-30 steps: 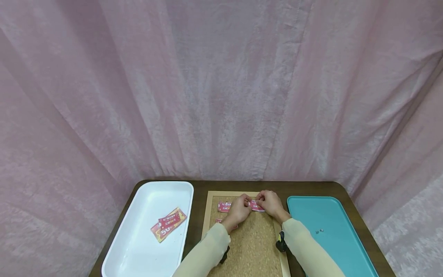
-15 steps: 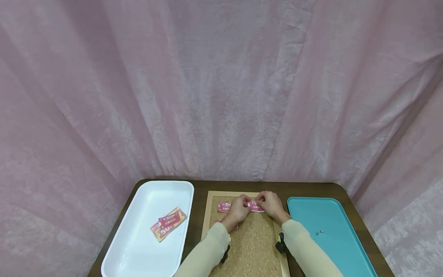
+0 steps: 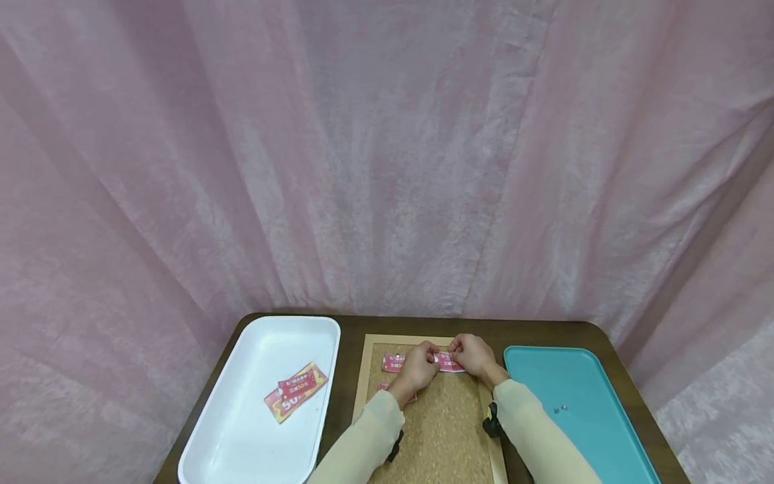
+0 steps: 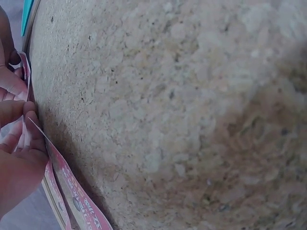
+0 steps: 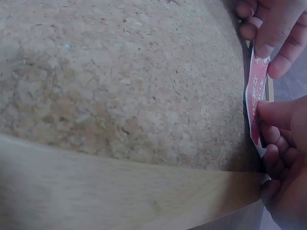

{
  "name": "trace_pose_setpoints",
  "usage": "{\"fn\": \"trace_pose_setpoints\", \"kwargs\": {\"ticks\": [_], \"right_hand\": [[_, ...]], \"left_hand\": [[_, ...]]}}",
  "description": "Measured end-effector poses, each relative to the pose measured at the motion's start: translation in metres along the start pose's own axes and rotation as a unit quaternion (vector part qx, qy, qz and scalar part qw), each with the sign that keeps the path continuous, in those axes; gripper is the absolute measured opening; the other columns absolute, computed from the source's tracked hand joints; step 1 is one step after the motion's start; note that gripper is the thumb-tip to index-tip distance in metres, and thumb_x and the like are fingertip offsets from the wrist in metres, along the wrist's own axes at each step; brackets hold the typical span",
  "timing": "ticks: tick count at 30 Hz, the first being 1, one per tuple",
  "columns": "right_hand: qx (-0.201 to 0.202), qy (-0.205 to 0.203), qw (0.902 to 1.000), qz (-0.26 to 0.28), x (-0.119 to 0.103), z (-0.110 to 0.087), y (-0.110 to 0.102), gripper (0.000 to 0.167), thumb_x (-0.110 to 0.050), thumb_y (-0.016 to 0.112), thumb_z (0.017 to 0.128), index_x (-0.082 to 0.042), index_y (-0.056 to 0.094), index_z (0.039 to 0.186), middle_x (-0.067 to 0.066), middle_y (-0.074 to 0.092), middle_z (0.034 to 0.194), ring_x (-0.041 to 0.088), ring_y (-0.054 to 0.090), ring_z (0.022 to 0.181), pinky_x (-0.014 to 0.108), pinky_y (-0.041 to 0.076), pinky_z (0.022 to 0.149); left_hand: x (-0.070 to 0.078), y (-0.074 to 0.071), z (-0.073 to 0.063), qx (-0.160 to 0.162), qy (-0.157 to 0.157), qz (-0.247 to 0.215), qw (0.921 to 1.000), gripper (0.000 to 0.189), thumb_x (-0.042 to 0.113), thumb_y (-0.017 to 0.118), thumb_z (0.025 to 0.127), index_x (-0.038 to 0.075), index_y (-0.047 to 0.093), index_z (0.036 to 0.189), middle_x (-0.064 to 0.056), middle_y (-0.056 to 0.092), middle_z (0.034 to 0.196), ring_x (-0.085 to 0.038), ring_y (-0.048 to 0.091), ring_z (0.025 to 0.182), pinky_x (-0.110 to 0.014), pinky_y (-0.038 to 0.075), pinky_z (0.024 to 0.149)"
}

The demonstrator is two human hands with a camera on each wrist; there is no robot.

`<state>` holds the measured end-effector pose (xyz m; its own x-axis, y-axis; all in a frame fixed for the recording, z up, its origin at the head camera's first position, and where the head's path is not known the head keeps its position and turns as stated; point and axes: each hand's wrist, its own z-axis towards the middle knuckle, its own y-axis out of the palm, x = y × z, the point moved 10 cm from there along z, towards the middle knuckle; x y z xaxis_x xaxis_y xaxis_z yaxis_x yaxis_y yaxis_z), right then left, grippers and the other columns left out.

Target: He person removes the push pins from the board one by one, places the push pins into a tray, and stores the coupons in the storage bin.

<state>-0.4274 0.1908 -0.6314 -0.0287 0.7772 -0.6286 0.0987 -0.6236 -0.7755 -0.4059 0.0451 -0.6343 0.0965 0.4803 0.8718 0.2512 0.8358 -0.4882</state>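
A red paper coupon [image 3: 449,364] lies at the top of the framed corkboard [image 3: 444,430]. My left hand [image 3: 418,366] pinches its left end between thumb and fingers. The thumb and fingertips of my right hand [image 3: 474,355] pinch at the coupon's upper middle; I cannot tell whether a pin sits between them. In the right wrist view the coupon [image 5: 254,91] bows slightly off the cork. Left of it on the board is a second red coupon [image 3: 392,363], and a third coupon [image 3: 383,386] below is mostly covered by my left hand. A round metal pin head [image 4: 76,203] shows on a nearby coupon.
On the left stands a white tray [image 3: 211,430] with a small red coupon [image 3: 293,386] over a larger red and yellow one [image 3: 279,411]. A teal tray [image 3: 598,437] on the right holds a few small metal pieces [image 3: 561,408]. A pink curtain [image 3: 387,168] hangs behind the table.
Both hands stay at the same coupon with only slight finger shifts. The whole head view has drifted a little; the trays and other coupons keep their places.
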Motion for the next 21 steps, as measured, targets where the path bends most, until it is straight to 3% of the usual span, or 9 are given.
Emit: {"fn": "trace_pose_setpoints", "kwargs": {"ticks": [21], "right_hand": [[-0.003,0.015,0.9997,0.018,-0.0005,-0.0049,0.0005,0.005,-0.01,0.075,0.092,-0.01,0.07,0.091,-0.002,0.067,0.079,0.014,0.059,0.072,0.032,0.044,0.069]], "left_hand": [[0.0008,0.0018,0.0002,0.007,0.014,0.012,0.9998,0.031,-0.006,0.07,0.09,0.0,0.068,0.121,-0.004,0.061,0.085,-0.008,0.05,0.071,-0.022,0.043,0.062]]}}
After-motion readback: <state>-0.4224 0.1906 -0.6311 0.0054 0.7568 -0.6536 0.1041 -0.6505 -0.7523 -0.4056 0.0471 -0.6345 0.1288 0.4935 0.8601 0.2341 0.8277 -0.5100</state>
